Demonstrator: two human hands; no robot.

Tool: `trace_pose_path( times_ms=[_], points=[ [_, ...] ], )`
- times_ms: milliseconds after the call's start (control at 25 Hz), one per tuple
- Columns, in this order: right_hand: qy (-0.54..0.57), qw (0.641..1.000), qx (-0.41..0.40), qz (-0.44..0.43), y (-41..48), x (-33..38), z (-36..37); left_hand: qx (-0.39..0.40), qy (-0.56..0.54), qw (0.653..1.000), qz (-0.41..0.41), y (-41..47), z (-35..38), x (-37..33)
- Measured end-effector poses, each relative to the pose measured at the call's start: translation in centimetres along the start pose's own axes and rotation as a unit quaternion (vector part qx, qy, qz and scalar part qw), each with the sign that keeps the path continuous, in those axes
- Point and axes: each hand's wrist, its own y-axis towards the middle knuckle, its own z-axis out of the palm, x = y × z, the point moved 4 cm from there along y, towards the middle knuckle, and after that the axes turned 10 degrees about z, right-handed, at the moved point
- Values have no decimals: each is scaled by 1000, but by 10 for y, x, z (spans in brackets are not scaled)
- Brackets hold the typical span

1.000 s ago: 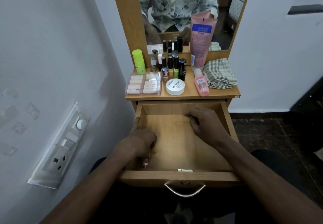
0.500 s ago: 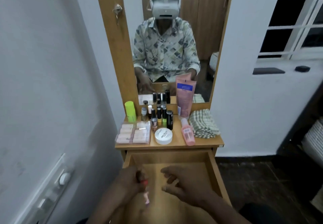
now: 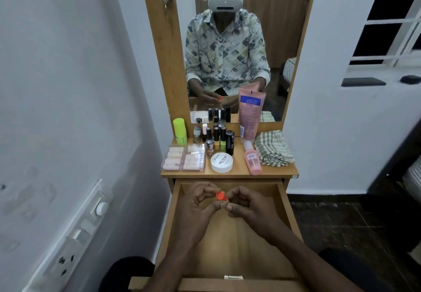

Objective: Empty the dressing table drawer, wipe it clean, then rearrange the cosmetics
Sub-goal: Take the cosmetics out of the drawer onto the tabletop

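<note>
Cosmetics (image 3: 218, 141) on tabletop (image 3: 268, 171) behind open drawer (image 3: 286, 203).

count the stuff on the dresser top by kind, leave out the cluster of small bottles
pink tube: 1
pink bottle lying down: 1
lime green bottle: 1
white round jar: 1
clear box: 1
folded checked cloth: 1
total: 6
</note>
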Motion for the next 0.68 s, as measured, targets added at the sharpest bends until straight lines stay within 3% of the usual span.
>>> trace_pose_path(
  times_ms=[120,280,480,680],
  points=[
    [90,995,-29,9,0,2,-5,-28,-31,996,-81,-1,-2,11],
    [141,987,-70,-11,0,6,-18,6,-14,992,-122,-2,0,21],
    [74,994,-62,-43,-2,7,-14,56,30,991,-118,-4,4,28],
    [54,995,-60,-52,-3,10,-13,50,51,992,-100,-3,4,27]
  ],
)
